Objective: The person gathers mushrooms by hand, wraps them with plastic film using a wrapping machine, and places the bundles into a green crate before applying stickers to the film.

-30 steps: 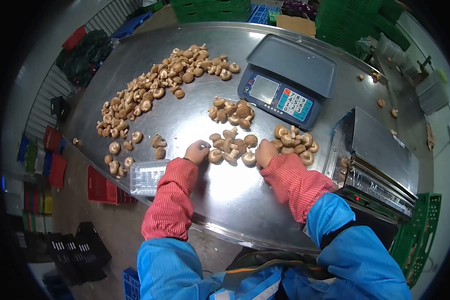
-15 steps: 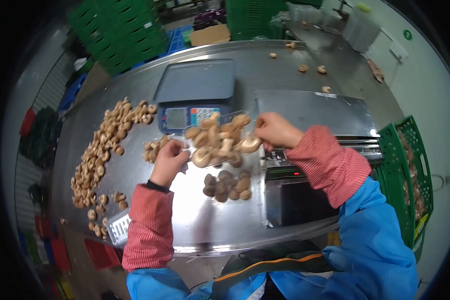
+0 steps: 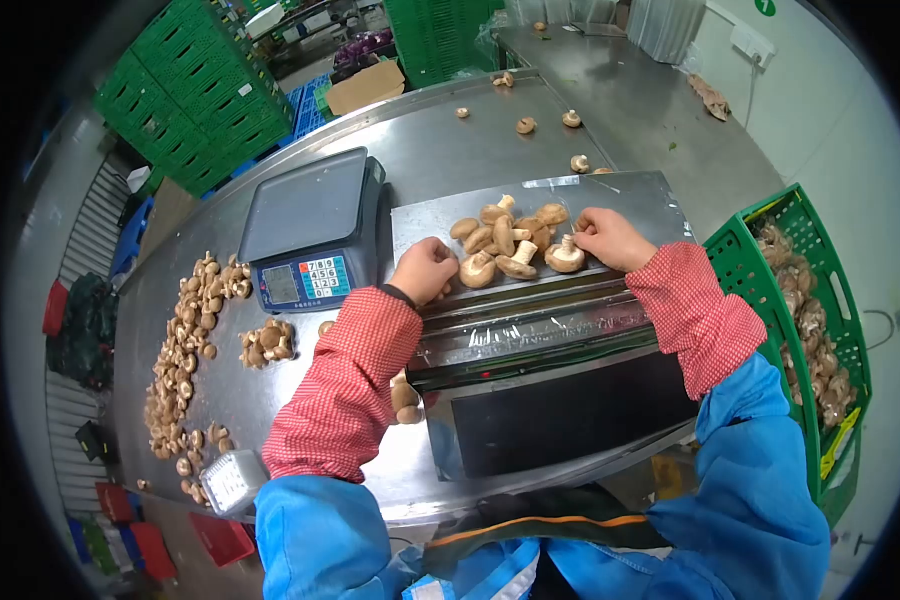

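Your left hand (image 3: 425,270) and right hand (image 3: 610,238) sit at either end of a batch of mushrooms (image 3: 510,240), each closed on an edge of the clear tray that carries it; the tray itself is too transparent to make out clearly. The batch lies between your hands, on the flat steel top of the wrapping machine (image 3: 630,195), whose film roll (image 3: 540,335) runs just below your wrists. Beyond your left hand stands the scale (image 3: 310,225), and farther left of it a long scatter of loose mushrooms (image 3: 185,350) lies on the steel table (image 3: 440,150). Near your left elbow rests an empty clear tray (image 3: 232,480). Right of your right arm stands a green crate (image 3: 800,300) holding more mushrooms.
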The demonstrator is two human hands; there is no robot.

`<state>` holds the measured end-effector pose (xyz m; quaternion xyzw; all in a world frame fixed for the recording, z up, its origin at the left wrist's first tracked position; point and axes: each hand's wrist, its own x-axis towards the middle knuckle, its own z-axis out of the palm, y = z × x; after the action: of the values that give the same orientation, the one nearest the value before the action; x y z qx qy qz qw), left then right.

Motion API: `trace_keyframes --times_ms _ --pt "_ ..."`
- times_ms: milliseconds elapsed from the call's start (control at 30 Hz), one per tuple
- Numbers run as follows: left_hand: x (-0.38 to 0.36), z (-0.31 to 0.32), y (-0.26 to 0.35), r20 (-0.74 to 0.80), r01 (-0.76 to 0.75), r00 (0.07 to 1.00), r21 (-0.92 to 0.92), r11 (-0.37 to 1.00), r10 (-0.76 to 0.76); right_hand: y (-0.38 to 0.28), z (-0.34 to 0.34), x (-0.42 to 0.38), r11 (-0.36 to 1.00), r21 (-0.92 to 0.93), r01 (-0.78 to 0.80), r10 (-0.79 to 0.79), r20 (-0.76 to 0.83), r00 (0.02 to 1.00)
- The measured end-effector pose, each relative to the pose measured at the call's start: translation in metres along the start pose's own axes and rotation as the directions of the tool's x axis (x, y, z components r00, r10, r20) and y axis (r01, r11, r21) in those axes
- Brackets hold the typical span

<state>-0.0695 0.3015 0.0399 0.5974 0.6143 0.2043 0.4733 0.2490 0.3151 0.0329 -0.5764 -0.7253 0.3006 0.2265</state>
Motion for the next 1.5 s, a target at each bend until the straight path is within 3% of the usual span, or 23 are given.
trace_keyframes --times_ms 100,167,233,333,467,567,600,633,700,767,800,833,900,967,1033,1100,1167,1233,1267,1333,1400,1433,1500 --pt "-0.027 -0.007 -0.003 -0.105 -0.047 0.993 0.031 0.998 0.050 -0.011 -0.015 -0.028 0.987 -0.127 0.096 -0.113 -0.131 0.985" --pt "-0.059 -0.018 -0.012 -0.203 -0.370 0.873 0.317 0.874 0.443 -0.023 -0.043 -0.060 0.961 -0.232 0.150 -0.185 -0.137 0.973" --pt "-0.098 -0.032 -0.009 0.020 -0.525 0.774 0.579 0.624 0.633 -0.021 -0.067 -0.095 0.765 -0.534 0.360 -0.466 -0.074 0.882" --pt "-0.126 -0.031 -0.007 0.189 -0.470 0.815 0.769 0.433 0.547 -0.010 -0.086 -0.125 0.448 -0.791 0.418 -0.484 0.179 0.857" --pt "-0.114 -0.013 0.011 0.358 -0.534 0.713 0.834 0.136 0.603 -0.013 -0.072 -0.113 0.305 -0.709 0.636 -0.640 0.342 0.688" --pt "-0.094 0.001 -0.014 0.448 -0.621 0.598 0.783 0.030 0.665 0.007 -0.038 -0.102 0.388 -0.559 0.733 -0.685 0.357 0.635" --pt "-0.095 0.003 -0.012 0.364 -0.644 0.520 0.761 0.075 0.772 0.004 -0.039 -0.105 0.455 -0.545 0.704 -0.710 0.256 0.657" --pt "-0.103 0.003 -0.013 0.262 -0.628 0.573 0.749 0.211 0.777 0.000 -0.039 -0.113 0.523 -0.519 0.676 -0.722 0.153 0.675" --pt "-0.117 0.005 -0.020 -0.053 -0.636 0.524 0.639 0.432 0.850 -0.015 -0.046 -0.129 0.701 -0.416 0.580 -0.663 -0.080 0.744" --pt "-0.144 -0.002 0.005 -0.325 -0.520 0.706 0.364 0.772 0.629 -0.038 -0.063 -0.143 0.875 -0.220 0.431 -0.481 -0.307 0.821" --pt "-0.151 -0.011 0.025 -0.427 -0.444 0.780 0.138 0.885 0.458 -0.047 -0.070 -0.139 0.903 0.165 0.397 -0.324 -0.347 0.880" --pt "-0.153 -0.020 0.044 -0.477 -0.349 0.839 -0.104 0.931 0.261 -0.057 -0.076 -0.133 0.789 0.527 0.316 -0.160 -0.322 0.933" --pt "-0.126 -0.038 0.083 -0.515 -0.517 0.793 -0.285 0.808 0.326 -0.089 -0.091 -0.095 0.739 0.568 0.363 -0.130 -0.409 0.903" --pt "-0.072 -0.041 0.107 -0.646 -0.589 0.732 -0.442 0.676 0.216 -0.100 -0.090 -0.042 0.685 0.609 0.400 -0.095 -0.469 0.878" --pt "-0.013 -0.047 0.100 -0.659 -0.594 0.716 -0.403 0.696 0.230 -0.074 -0.074 0.020 0.763 0.468 0.446 -0.174 -0.516 0.839" --pt "0.039 -0.044 0.061 -0.554 -0.467 0.715 0.074 0.881 0.426 -0.051 -0.047 0.055 0.944 0.188 0.270 -0.139 -0.517 0.844" --pt "0.059 -0.021 0.026 -0.481 -0.390 0.737 0.272 0.880 0.475 -0.030 -0.020 0.066 0.983 -0.155 0.094 -0.148 -0.389 0.909" --pt "0.051 0.001 0.015 -0.371 -0.435 0.710 0.438 0.787 0.599 -0.022 -0.002 0.057 0.938 -0.279 0.204 -0.280 -0.269 0.922" --pt "0.046 0.000 0.013 -0.302 -0.376 0.791 0.445 0.813 0.532 -0.019 0.002 0.055 0.906 -0.334 0.261 -0.339 -0.200 0.919" --pt "0.046 -0.004 0.009 -0.210 -0.293 0.880 0.466 0.835 0.426 -0.014 -0.003 0.062 0.969 -0.161 0.190 -0.189 0.022 0.982" --pt "0.039 -0.007 0.014 -0.203 -0.143 0.945 0.445 0.884 0.255 -0.017 -0.020 0.072 1.000 -0.004 0.021 -0.018 0.328 0.944" --pt "0.035 -0.008 0.016 -0.198 -0.067 0.966 0.437 0.897 0.169 -0.021 -0.023 0.071 1.000 0.014 -0.005 0.000 0.337 0.941" --pt "0.031 -0.006 -0.001 -0.232 -0.212 0.929 0.312 0.926 0.290 -0.027 -0.026 0.068 0.997 0.051 -0.060 0.038 0.358 0.933"
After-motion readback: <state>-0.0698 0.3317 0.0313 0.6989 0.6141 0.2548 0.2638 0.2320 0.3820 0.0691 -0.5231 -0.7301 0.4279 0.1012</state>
